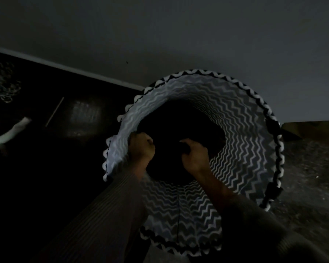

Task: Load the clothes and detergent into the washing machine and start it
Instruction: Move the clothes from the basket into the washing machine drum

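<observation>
While both hands, left [141, 147] and right [195, 155], clutch dark clothes [179, 130] inside the hamper [245, 149], we should lift slowly, snagging nothing.

A pale wall [160, 31] fills the top of the dim view, meeting a dark glossy floor [46, 177] along a light skirting board [65, 66]. A thin pale stick [55, 112] lies on that floor at the left (beside a faint reflected patch of light). A white blurred shape [13, 130] sits near the left edge, too unclear to identify, and a speckled carpet [311, 177] covers the right.
</observation>
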Demonstrator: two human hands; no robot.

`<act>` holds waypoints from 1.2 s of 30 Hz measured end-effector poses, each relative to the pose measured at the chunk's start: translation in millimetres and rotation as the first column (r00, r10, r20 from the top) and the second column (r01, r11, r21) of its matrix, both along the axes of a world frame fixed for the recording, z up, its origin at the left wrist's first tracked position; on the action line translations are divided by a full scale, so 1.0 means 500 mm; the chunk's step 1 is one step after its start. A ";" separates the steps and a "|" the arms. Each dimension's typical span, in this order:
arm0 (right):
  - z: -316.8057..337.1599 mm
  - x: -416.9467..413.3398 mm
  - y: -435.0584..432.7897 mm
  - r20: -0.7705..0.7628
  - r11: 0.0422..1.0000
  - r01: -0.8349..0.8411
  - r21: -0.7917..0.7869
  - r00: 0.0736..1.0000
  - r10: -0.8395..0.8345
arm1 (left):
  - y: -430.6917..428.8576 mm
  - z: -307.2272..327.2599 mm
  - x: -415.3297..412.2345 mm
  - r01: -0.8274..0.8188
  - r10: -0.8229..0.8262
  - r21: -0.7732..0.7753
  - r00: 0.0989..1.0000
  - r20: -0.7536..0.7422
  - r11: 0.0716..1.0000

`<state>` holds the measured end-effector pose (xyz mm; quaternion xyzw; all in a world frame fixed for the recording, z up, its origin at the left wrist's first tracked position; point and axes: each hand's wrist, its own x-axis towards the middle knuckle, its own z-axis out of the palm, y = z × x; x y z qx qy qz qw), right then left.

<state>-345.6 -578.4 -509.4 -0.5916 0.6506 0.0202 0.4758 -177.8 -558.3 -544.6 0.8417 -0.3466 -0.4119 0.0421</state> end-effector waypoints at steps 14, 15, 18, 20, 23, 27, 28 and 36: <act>0.338 -0.030 0.097 0.374 0.830 0.557 0.010 0.768 -0.520 | 0.109 0.219 -0.063 -0.114 0.024 -0.213 0.924 -0.382 0.970; 0.367 -0.027 0.096 0.402 0.821 0.571 0.026 0.746 -0.531 | 0.114 0.239 -0.064 -0.123 0.002 -0.259 0.906 -0.423 0.958; 0.451 -0.018 0.090 0.483 0.768 0.628 0.131 0.636 -0.602 | 0.130 0.309 -0.075 -0.088 -0.082 -0.320 0.872 -0.482 0.943; 0.501 -0.011 0.088 0.502 0.746 0.635 0.203 0.587 -0.636 | 0.143 0.345 -0.084 -0.011 -0.163 -0.342 0.865 -0.474 0.940; 0.570 -0.005 0.099 0.519 0.740 0.602 0.299 0.548 -0.656 | 0.152 0.398 -0.100 0.081 -0.234 -0.447 0.925 -0.299 0.891; 0.659 -0.007 0.118 0.566 0.766 0.458 0.451 0.517 -0.642 | 0.139 0.470 -0.105 0.116 -0.172 -0.672 0.985 -0.018 0.732; 0.679 -0.008 0.122 0.582 0.780 0.416 0.467 0.520 -0.625 | 0.137 0.493 -0.106 -0.020 -0.113 -0.690 0.982 -0.148 0.724; 0.787 -0.005 0.155 0.599 0.996 0.083 -0.036 0.800 -0.045 | 0.129 0.692 -0.096 -0.777 0.476 -0.137 0.504 -0.720 0.615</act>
